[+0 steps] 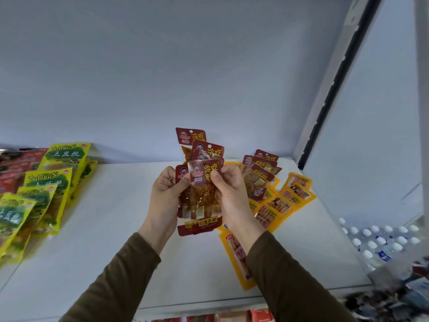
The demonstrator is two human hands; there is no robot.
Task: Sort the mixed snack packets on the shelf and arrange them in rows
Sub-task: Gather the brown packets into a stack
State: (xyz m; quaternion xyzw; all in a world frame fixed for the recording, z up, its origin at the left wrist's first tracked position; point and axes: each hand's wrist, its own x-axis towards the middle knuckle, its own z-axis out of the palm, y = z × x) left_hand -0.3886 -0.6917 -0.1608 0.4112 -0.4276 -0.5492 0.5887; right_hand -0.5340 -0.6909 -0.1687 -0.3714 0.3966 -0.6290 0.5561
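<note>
The yellow-green packets [60, 182] at the left carry "TuDouSi" above "土豆丝". The dark red packets [201, 180] held in both hands carry "冷吃" at the top and "劲道爽脆" on a yellow band near the bottom.

one view only, from the person's head, wide-angle. it looks forward and down onto a white shelf [116, 228] from close by, both hands mid-frame: left hand [166, 194], right hand [232, 196]. the shelf's back wall [162, 77] fills the far upper half. at the right edge the view drops past the shelf to bottles [380, 240] lower down.
</note>
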